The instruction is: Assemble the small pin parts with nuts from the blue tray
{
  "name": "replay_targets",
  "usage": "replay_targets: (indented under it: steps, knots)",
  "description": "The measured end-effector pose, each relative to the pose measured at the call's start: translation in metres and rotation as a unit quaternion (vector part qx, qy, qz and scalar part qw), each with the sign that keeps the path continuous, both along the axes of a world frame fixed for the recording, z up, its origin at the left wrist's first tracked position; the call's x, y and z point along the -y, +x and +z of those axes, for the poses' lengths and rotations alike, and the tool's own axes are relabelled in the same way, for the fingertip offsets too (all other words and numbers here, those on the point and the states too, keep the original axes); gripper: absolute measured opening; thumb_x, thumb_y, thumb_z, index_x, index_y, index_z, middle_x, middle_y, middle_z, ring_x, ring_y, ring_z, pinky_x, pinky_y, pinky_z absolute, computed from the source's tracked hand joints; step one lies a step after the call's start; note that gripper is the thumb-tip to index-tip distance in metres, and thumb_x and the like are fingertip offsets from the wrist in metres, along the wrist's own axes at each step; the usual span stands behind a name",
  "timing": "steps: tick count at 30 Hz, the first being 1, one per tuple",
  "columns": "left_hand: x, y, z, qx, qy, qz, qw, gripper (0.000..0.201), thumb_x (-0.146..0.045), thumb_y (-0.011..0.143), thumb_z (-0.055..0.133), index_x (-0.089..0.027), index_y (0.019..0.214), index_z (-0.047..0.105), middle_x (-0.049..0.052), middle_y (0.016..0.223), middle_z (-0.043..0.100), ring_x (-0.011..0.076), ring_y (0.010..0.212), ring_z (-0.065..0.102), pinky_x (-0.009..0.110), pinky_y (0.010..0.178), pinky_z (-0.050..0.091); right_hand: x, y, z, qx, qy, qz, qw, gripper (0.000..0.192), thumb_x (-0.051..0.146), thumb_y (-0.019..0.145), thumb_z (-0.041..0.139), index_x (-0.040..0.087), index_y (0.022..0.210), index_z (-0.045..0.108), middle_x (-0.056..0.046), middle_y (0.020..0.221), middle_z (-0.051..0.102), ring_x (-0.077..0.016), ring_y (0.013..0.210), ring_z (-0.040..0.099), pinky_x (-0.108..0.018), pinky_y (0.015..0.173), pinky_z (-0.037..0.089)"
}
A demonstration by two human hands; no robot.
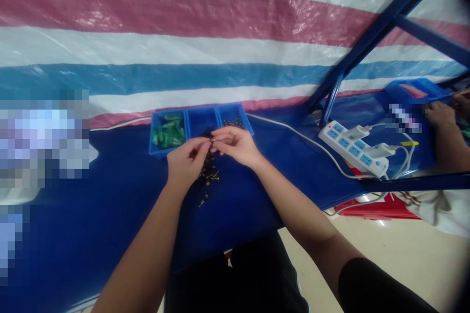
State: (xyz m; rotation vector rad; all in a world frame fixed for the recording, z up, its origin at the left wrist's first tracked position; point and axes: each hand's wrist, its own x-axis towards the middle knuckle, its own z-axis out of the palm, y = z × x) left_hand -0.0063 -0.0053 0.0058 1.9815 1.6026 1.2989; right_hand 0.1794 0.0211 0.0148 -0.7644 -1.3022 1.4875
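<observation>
My left hand (185, 162) and my right hand (238, 145) meet fingertip to fingertip in front of a blue divided bin (150, 133). Both are closed in a pinch around a small metallic piece (213, 140), too small to identify and mostly covered by the fingers. Below them on the blue tabletop (235, 200) lies a loose pile of small black and brass-coloured metal parts (210, 176), screw-like in shape. Green pieces (169, 132) fill the bin's left compartment. Small metal parts (233, 122) sit in the right one, partly behind my right hand.
A white power strip (354, 149) with plugged-in chargers lies to the right, its cable (304, 134) running behind the bin. Blue frame bars (352, 58) slope across the right side. Another person's hand (440, 115) works near a blue tray (418, 90). The far left is pixelated.
</observation>
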Motion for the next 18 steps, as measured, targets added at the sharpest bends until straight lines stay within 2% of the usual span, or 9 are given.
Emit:
replay_targets:
  steps: [2,7,18]
  knots:
    - [-0.0005,-0.0003,0.0,-0.013,0.011,0.003,1.0,0.024,-0.039,0.092,0.065,-0.021,0.101,0.077,0.0,0.074,0.073,0.011,0.061,0.064,0.022,0.064,0.051,0.0007,0.0004,0.0005,0.013,0.009,0.0,1.0,0.039,0.037,0.076,0.084,0.019,0.109,0.071,-0.004,0.093,0.077,-0.0147,0.08,0.075,-0.027,0.069,0.061]
    - [-0.0007,0.0013,-0.0002,-0.006,0.014,0.005,1.0,0.024,-0.038,0.091,0.066,-0.02,0.102,0.077,-0.001,0.071,0.071,0.0099,0.059,0.061,0.021,0.064,0.05,0.0023,0.0002,-0.0001,0.036,0.028,-0.012,0.999,0.036,0.035,0.077,0.082,0.017,0.107,0.074,-0.004,0.092,0.078,-0.0152,0.082,0.076,-0.032,0.08,0.064]
    - [0.0002,0.0012,-0.0002,0.006,0.002,-0.018,1.0,0.022,-0.038,0.093,0.064,-0.021,0.103,0.075,-0.001,0.074,0.072,0.0101,0.06,0.064,0.021,0.063,0.05,0.0036,0.0004,0.0019,0.045,0.037,-0.025,0.998,0.035,0.036,0.078,0.082,0.017,0.105,0.074,-0.005,0.091,0.078,-0.0152,0.081,0.076,-0.034,0.084,0.065]
